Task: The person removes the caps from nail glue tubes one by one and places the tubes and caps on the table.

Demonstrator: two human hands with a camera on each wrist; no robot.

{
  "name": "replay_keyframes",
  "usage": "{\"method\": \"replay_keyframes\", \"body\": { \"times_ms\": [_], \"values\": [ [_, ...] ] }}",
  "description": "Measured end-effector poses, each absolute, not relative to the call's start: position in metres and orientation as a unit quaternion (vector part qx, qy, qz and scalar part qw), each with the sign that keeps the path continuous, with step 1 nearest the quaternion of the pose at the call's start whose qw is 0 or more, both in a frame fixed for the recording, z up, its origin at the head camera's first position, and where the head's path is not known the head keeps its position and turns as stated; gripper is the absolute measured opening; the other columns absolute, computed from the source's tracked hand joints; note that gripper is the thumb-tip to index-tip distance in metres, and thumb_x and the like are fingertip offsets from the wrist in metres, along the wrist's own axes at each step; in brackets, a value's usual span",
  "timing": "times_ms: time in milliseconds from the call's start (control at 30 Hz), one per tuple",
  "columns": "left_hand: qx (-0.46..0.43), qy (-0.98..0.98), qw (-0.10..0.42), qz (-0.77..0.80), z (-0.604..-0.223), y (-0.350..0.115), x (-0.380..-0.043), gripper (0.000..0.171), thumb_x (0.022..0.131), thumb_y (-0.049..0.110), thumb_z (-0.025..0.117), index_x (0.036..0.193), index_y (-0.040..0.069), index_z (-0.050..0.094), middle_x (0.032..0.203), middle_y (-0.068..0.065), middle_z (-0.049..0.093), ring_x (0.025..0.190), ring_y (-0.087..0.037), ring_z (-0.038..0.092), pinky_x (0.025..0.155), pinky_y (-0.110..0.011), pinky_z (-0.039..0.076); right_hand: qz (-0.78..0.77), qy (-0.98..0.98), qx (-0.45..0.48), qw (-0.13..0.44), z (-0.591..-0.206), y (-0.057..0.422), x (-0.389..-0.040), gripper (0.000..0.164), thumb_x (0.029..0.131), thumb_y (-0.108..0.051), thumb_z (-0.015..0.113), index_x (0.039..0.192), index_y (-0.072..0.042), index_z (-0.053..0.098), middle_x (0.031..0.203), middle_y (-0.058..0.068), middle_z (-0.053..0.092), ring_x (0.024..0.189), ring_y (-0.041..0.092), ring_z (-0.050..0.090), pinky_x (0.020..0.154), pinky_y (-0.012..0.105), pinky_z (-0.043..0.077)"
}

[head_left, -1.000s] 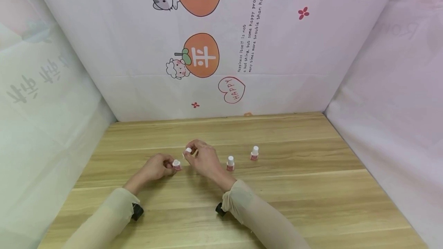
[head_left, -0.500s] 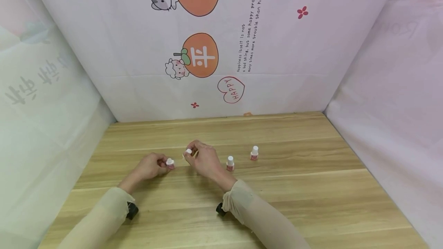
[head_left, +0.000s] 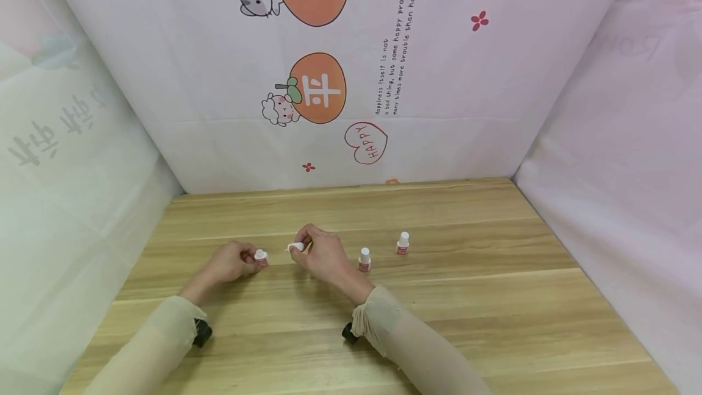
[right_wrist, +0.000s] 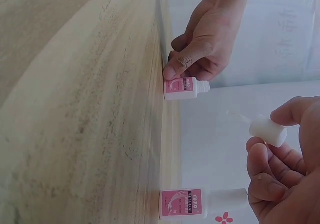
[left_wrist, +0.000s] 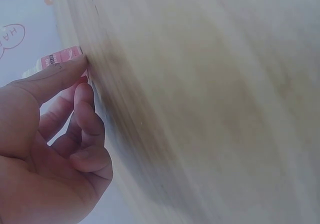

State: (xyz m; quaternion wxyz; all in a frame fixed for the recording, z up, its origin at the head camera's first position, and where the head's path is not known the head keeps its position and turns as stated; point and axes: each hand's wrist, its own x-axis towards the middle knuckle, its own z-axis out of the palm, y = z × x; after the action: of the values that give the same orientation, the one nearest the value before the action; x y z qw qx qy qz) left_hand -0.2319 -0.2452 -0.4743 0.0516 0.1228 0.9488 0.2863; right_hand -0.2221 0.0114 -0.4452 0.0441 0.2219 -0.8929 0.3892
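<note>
My left hand pinches a small white glue bottle with a pink label between thumb and fingers. The bottle stands upright on the table, its cap off and its white neck bare, as the right wrist view shows. Just to its right, my right hand holds a white brush cap between thumb and fingers, above the tabletop. A thin pale applicator sticks out of the cap towards the bottle, with a gap between them. In the left wrist view, the thumb covers part of the bottle's pink label.
Two more capped bottles stand upright on the wooden table: one bottle right of my right hand, another bottle farther right and back. White printed cloth rises behind the table's far edge and along both sides.
My left hand has slid the open bottle leftward over the table, away from the right hand. The right hand stays nearly in place, and the cap has tilted so its applicator points left.
</note>
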Motion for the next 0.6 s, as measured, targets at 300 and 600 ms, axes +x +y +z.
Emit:
{"method": "replay_keyframes", "body": {
  "times_ms": [300, 600],
  "values": [
    [0.106, 0.950, 0.063, 0.286, -0.474, -0.252, -0.232, 0.015, 0.082, 0.016, 0.079, 0.090, 0.006, 0.072, 0.077, -0.001, 0.068, 0.070, -0.009, 0.055, 0.064, -0.023, 0.045, 0.369, -0.901, 0.226, 0.030, -0.444, 0.009, -0.220, 0.015, 0.092, -0.033, 0.068, 0.098, -0.022, 0.060, 0.092, -0.008, 0.066, 0.072, 0.002, 0.056, 0.064, 0.016, 0.046],
    [0.102, 0.952, 0.060, 0.281, -0.475, -0.257, -0.234, 0.015, 0.081, 0.015, 0.079, 0.091, 0.006, 0.072, 0.077, 0.000, 0.068, 0.071, -0.010, 0.056, 0.065, -0.025, 0.045, 0.323, -0.902, 0.283, 0.053, -0.445, 0.005, -0.219, 0.021, 0.094, -0.028, 0.061, 0.110, -0.020, 0.073, 0.094, -0.006, 0.072, 0.075, 0.004, 0.061, 0.067, 0.013, 0.047]
  ]
}}
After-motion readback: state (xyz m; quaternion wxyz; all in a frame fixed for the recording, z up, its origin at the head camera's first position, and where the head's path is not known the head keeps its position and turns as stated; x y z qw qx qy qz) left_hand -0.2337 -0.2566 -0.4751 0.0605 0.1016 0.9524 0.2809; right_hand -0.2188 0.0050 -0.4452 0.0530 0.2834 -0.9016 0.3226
